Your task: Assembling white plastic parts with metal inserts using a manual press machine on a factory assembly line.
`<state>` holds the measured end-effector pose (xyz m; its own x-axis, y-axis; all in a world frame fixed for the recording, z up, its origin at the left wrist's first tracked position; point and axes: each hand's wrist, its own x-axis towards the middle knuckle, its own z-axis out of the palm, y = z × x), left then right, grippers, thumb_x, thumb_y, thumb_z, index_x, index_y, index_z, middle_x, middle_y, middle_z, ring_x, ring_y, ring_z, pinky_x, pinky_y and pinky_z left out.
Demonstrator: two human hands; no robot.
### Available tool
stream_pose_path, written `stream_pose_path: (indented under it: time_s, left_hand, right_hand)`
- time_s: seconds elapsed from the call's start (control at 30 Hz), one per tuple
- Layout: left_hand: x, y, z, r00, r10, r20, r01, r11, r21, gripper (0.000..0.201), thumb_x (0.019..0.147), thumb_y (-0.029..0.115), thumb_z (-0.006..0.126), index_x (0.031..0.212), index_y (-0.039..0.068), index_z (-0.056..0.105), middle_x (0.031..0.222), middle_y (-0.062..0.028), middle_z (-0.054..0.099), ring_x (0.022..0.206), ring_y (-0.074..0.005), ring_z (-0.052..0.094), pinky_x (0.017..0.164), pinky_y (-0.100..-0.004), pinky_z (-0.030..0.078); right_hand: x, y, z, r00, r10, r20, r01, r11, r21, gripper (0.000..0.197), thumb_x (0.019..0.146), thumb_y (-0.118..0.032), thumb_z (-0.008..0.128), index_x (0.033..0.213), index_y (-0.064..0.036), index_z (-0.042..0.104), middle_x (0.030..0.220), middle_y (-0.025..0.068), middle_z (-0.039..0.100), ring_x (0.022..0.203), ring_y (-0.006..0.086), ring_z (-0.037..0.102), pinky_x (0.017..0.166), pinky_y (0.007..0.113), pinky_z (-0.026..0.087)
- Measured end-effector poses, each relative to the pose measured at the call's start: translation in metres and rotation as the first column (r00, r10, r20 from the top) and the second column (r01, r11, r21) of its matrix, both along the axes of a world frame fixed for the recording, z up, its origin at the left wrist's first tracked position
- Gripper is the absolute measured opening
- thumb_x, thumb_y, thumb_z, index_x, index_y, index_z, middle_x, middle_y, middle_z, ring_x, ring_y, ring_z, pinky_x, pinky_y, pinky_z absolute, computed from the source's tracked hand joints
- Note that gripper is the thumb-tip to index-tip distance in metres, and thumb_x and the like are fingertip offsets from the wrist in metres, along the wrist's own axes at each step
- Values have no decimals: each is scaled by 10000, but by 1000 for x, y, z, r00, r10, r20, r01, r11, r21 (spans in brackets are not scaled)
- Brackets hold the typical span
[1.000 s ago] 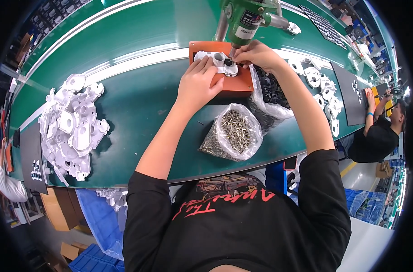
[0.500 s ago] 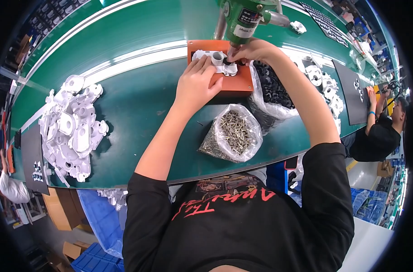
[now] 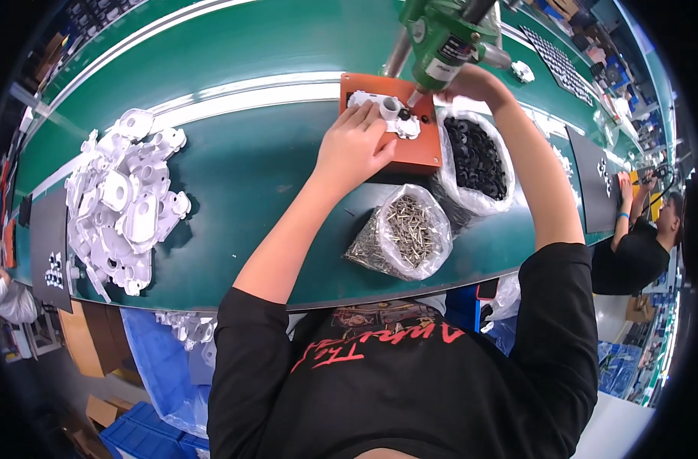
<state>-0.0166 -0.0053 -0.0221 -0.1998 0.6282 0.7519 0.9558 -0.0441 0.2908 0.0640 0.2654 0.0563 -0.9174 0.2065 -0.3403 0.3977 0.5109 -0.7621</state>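
A white plastic housing (image 3: 405,128) with a round collar lies on an orange fixture block (image 3: 422,155). My left hand (image 3: 353,145) rests on the housing's left part, fingers stretched out flat and thumb apart. A small black piece (image 3: 404,114) sits on the housing beside the collar. Over it slants the tip of a green bench machine (image 3: 445,46), looking like a drill press or screwdriving head. My right hand (image 3: 475,84) is raised just right of the machine head; its fingers are bent and partly hidden, so any hold is unclear.
Piled white housings (image 3: 127,203) lie on the green table (image 3: 234,206) at left. Near the fixture stand an open bag of screws (image 3: 410,233) and a bag of black parts (image 3: 479,164). A co-worker (image 3: 636,245) sits at far right; another person (image 3: 12,298) is at far left.
My right hand has left the black piece on the housing and risen beside the machine head. My left hand stays on the housing. The whole view has shifted slightly.
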Motion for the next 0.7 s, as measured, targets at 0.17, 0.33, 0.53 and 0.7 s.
stream_pose_path:
  time_s: [0.17, 0.33, 0.53, 0.7]
  left_hand:
    - [-5, -7, -3, 1000, 6, -9, -5, 1000, 11, 266, 734, 213, 657, 844, -21, 595, 1065, -227, 629, 1037, -344, 599, 960, -419, 439]
    - [6, 5, 1, 1000, -25, -1, 25, 999, 23, 241, 744, 211, 642, 834, -10, 606, 1075, -217, 630, 1042, -333, 604, 970, -413, 439]
    - [-1, -7, -4, 1000, -8, 3, 8, 1000, -21, 241, 735, 194, 657, 862, -3, 596, 1093, -212, 622, 1079, -325, 584, 975, -409, 436]
    - [0, -10, 0, 999, 16, 28, -15, 1000, -18, 255, 728, 187, 670, 894, 7, 600, 1106, -203, 618, 1071, -347, 578, 957, -415, 446]
  right_hand:
    - [-18, -29, 75, 622, -447, -643, 117, 865, -489, 158, 784, -94, 648, 901, 7, 615, 806, 99, 637, 662, 163, 627, 608, 304, 536]
    - [-32, -3, 142, 781, -553, -292, -142, 299, -944, 166, 814, -164, 627, 892, -18, 618, 846, 94, 627, 724, 157, 615, 614, 301, 518]
    - [-4, -91, 168, 973, -220, 69, -89, -636, -767, 203, 849, -247, 601, 882, -48, 622, 894, 88, 616, 798, 150, 599, 621, 296, 497]
    - [118, -41, 205, 984, 179, 15, 180, -978, -108, 248, 879, -316, 579, 873, -73, 625, 933, 84, 606, 859, 144, 586, 627, 292, 479]
